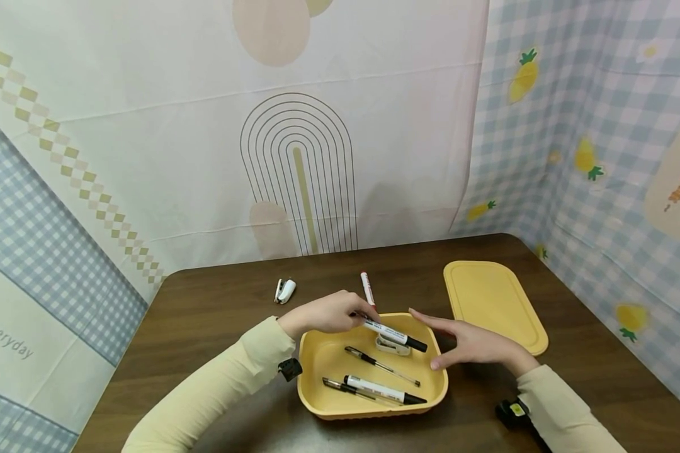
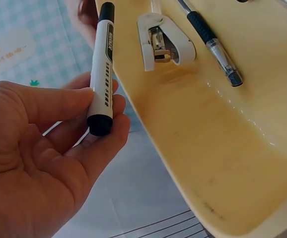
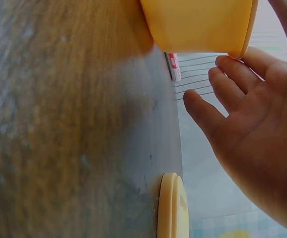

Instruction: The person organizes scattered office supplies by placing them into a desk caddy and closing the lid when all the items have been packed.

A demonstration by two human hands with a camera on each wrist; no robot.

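Observation:
My left hand (image 1: 331, 313) pinches a white marker with black ends (image 2: 102, 69) between thumb and fingers, above the far side of a yellow box (image 1: 311, 402). Under that marker, inside the box, sits a small white stapler (image 1: 393, 346). Two black-gripped pens (image 1: 381, 366) and another black-and-white marker (image 1: 382, 389) lie nearer the front of the box. At the box's right end is my right hand (image 1: 476, 341), thumb spread from the fingers, holding nothing. In the right wrist view its fingertips (image 3: 223, 62) are right at the box rim.
A red-and-white marker (image 1: 367, 288) lies on the dark wooden table (image 1: 221, 302) just behind the box. A second small white stapler (image 1: 285, 291) is at the back left. The flat yellow lid (image 1: 495, 302) rests to the right. Patterned cloth hangs behind the table.

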